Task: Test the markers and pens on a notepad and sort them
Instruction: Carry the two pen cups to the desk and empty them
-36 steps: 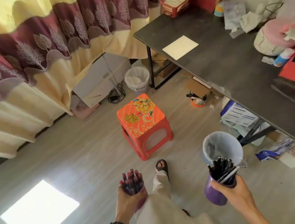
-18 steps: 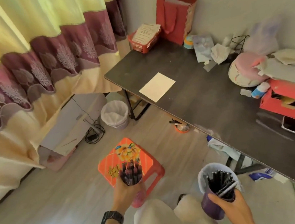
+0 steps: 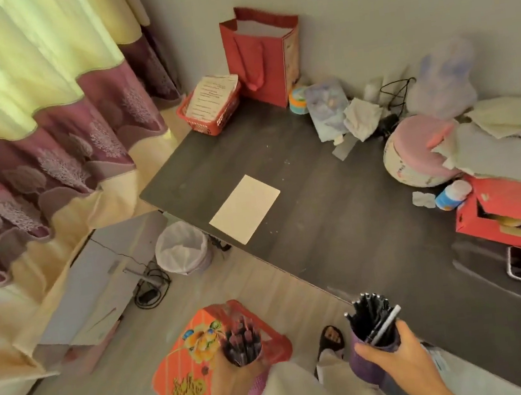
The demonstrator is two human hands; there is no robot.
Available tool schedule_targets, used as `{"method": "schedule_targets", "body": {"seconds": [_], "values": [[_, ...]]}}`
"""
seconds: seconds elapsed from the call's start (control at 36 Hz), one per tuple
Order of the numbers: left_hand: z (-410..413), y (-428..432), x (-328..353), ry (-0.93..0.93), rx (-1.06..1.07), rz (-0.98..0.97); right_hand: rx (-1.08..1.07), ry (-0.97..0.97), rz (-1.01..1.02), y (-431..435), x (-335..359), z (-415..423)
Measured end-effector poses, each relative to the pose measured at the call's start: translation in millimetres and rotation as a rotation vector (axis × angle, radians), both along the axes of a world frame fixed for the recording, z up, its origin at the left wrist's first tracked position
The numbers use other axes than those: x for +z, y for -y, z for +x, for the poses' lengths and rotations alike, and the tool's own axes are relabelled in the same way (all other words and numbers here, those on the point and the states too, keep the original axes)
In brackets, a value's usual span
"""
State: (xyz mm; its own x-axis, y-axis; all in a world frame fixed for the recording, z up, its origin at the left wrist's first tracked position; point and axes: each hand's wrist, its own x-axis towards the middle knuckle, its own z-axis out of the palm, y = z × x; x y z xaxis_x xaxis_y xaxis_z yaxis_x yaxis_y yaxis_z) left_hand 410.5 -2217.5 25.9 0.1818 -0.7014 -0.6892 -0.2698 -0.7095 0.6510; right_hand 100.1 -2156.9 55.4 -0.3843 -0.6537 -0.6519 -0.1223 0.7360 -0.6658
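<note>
My left hand [image 3: 230, 388] grips a pink cup [image 3: 255, 390] packed with several dark red-capped markers [image 3: 241, 342], held above the orange stool. My right hand [image 3: 395, 359] grips a purple cup [image 3: 366, 363] full of several black pens [image 3: 370, 313], one with a white barrel. Both cups are upright, low in the view, in front of the dark table [image 3: 337, 220]. A blank cream notepad [image 3: 245, 213] lies flat near the table's left front edge, away from both hands.
An orange patterned stool [image 3: 182, 371] stands on the floor under my left hand. A white bin [image 3: 181, 248] sits beside the table leg. On the table are a red basket [image 3: 211, 111], red bag [image 3: 263, 56], red box [image 3: 511, 215] and a clutter of cloths at the right.
The view has swung up and toward the table, which is now closer. Both hands still carry their cups; the stool now lies beneath my left hand.
</note>
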Motion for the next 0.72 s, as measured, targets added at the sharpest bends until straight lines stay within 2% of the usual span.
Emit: {"method": "schedule_targets", "body": {"seconds": [0.11,0.17,0.28,0.47,0.72], "values": [[-40.1,44.5,18.0,0.065,-0.038,-0.064,0.114,-0.018,-0.003,44.7,12.2,-25.8],[-56.8,65.4,27.8,0.047,-0.025,-0.038,0.149,-0.018,-0.015,64.7,16.6,-36.1],[-81.8,104.5,47.0,-0.024,-0.14,-0.033,0.128,-0.004,-0.032,100.8,22.0,-47.1],[-122.0,158.8,60.8,-0.06,-0.328,-0.123,-0.029,0.063,-0.078,127.8,21.0,-46.6],[-167.2,220.9,44.8,0.074,-0.626,-0.04,-0.33,0.146,-0.053,126.8,-5.2,-27.4]]}}
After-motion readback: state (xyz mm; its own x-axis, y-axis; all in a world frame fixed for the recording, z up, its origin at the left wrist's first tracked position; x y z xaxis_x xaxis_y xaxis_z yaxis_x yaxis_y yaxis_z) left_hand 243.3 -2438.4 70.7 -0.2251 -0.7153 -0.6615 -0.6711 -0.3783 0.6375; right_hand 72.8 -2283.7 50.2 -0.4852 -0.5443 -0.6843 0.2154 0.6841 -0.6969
